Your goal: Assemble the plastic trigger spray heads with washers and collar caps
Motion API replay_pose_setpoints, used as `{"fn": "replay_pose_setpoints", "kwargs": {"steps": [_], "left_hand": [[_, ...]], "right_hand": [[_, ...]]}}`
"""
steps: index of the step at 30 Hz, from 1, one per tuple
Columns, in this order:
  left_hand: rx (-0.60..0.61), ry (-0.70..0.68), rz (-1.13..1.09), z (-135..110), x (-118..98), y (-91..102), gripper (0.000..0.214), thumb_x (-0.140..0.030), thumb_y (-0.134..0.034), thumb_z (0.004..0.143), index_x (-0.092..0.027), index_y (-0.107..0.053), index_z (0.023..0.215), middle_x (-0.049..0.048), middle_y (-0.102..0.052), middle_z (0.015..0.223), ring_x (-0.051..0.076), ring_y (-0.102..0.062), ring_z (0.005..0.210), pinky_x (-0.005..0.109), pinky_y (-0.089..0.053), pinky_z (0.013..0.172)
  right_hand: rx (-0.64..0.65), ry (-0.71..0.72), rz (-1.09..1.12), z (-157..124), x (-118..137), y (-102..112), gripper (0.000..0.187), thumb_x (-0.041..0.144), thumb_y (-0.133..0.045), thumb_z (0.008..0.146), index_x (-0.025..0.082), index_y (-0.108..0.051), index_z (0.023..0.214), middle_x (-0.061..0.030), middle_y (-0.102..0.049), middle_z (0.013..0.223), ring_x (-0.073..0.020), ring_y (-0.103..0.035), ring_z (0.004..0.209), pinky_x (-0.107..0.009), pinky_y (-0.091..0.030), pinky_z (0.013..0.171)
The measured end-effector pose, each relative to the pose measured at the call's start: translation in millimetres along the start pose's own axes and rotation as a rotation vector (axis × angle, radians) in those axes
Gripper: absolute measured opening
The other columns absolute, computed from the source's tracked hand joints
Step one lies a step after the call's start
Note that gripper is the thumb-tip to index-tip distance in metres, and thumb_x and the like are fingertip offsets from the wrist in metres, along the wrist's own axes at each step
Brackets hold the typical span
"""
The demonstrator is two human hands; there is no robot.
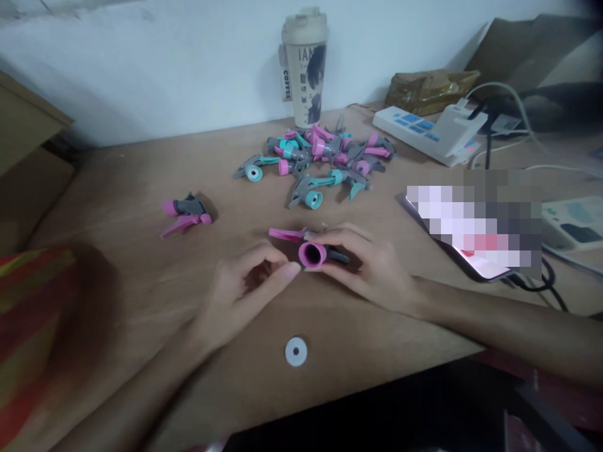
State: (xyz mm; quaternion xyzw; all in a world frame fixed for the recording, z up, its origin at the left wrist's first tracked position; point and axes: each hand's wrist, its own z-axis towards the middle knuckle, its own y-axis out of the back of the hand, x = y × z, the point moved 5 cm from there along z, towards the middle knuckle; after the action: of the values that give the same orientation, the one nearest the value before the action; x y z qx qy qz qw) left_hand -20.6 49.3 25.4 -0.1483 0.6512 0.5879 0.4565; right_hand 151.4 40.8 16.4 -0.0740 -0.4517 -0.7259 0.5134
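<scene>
My right hand [365, 267] is closed around a grey spray-trigger head with a pink cap [311, 254] and a pink lever, holding it just above the wooden table [141, 295]. My left hand [247, 289] is curled beside it, thumb and forefinger pinched close to the pink cap's opening; whether they hold anything is not visible. A white ring-shaped washer [296, 351] lies on the table near the front edge, below both hands.
A pile of pink and teal trigger heads [320, 163] lies behind the hands. One finished pink head [186, 213] sits alone at the left. A lidded cup [305, 66], power strips [433, 132], cables and a phone [471, 251] crowd the right side.
</scene>
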Motion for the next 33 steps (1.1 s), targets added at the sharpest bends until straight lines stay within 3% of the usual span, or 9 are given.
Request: {"fn": "replay_pose_setpoints", "kwargs": {"steps": [3,6,10,15,19,24,26,30,33], "left_hand": [[0.309,0.047,0.078,0,-7,-3.2,0.029,-0.046,-0.071,0.067,-0.020,-0.060,0.078,-0.0033,-0.056,0.070,0.010,-0.050,0.057,0.020,-0.039,0.050],[0.494,0.030,0.187,-7,-9,-9.6,0.039,-0.050,-0.075,0.058,-0.023,-0.061,0.083,-0.0027,-0.059,0.081,0.013,-0.053,0.068,0.022,-0.041,0.057],[0.563,-0.049,0.239,-18,-8,-21.3,0.025,-0.042,-0.072,0.068,-0.023,-0.060,0.079,-0.0039,-0.059,0.084,0.014,-0.053,0.077,0.024,-0.039,0.067],[0.571,-0.037,0.216,-24,-10,-25.3,0.014,-0.032,-0.066,0.075,-0.022,-0.059,0.069,-0.0057,-0.060,0.075,0.013,-0.052,0.074,0.025,-0.036,0.067],[0.487,0.034,0.193,-20,-13,-19.2,0.012,-0.028,-0.059,0.080,-0.022,-0.060,0.070,-0.0062,-0.060,0.075,0.012,-0.052,0.067,0.023,-0.036,0.061],[0.107,0.092,0.070,2,-23,2.2,0.013,-0.032,-0.056,0.083,-0.021,-0.062,0.078,-0.0047,-0.058,0.066,0.010,-0.054,0.061,0.021,-0.039,0.056],[0.024,0.070,-0.030,13,-29,5.0,0.012,-0.029,-0.057,0.083,-0.019,-0.062,0.081,-0.0028,-0.061,0.071,0.010,-0.056,0.063,0.020,-0.044,0.060],[0.008,0.048,-0.113,28,-35,-1.4,0.012,-0.028,-0.058,0.082,-0.019,-0.065,0.086,0.0003,-0.067,0.083,0.012,-0.061,0.071,0.022,-0.050,0.064],[0.005,0.046,-0.074,34,-40,-6.1,0.014,-0.031,-0.060,0.080,-0.019,-0.066,0.085,0.0013,-0.069,0.080,0.014,-0.062,0.070,0.022,-0.051,0.062]], "right_hand": [[-0.006,-0.017,-0.049,1,-4,4,0.023,0.020,-0.061,0.081,0.020,-0.059,0.103,-0.0050,-0.065,0.104,-0.0168,-0.061,0.098,-0.032,-0.049,0.086],[0.004,-0.021,-0.059,0,-7,4,0.025,0.019,-0.062,0.080,0.020,-0.059,0.104,-0.0049,-0.065,0.105,-0.0173,-0.060,0.100,-0.033,-0.048,0.088],[0.004,-0.015,-0.048,-1,-7,3,0.025,0.019,-0.062,0.079,0.020,-0.059,0.104,-0.0045,-0.064,0.105,-0.0176,-0.059,0.102,-0.033,-0.047,0.090],[0.003,-0.025,-0.028,1,-7,3,0.024,0.018,-0.063,0.078,0.021,-0.059,0.102,-0.0039,-0.065,0.102,-0.0175,-0.061,0.097,-0.033,-0.049,0.085],[0.008,-0.030,0.020,1,-8,2,0.026,0.015,-0.063,0.078,0.021,-0.059,0.103,-0.0038,-0.065,0.104,-0.0164,-0.061,0.098,-0.032,-0.048,0.086],[-0.040,-0.076,0.084,2,-11,6,0.024,0.023,-0.066,0.078,0.020,-0.061,0.101,-0.0037,-0.066,0.100,-0.0159,-0.062,0.093,-0.031,-0.049,0.082],[-0.063,-0.085,0.129,3,-12,8,0.025,0.027,-0.066,0.078,0.021,-0.061,0.102,-0.0030,-0.067,0.100,-0.0157,-0.062,0.092,-0.031,-0.049,0.081],[-0.107,-0.079,0.203,3,-13,11,0.028,0.030,-0.067,0.077,0.021,-0.060,0.103,-0.0029,-0.067,0.100,-0.0155,-0.061,0.093,-0.032,-0.049,0.082],[-0.105,-0.096,0.217,4,-16,10,0.028,0.029,-0.068,0.076,0.020,-0.061,0.101,-0.0029,-0.067,0.097,-0.0153,-0.061,0.090,-0.031,-0.049,0.080]]}}
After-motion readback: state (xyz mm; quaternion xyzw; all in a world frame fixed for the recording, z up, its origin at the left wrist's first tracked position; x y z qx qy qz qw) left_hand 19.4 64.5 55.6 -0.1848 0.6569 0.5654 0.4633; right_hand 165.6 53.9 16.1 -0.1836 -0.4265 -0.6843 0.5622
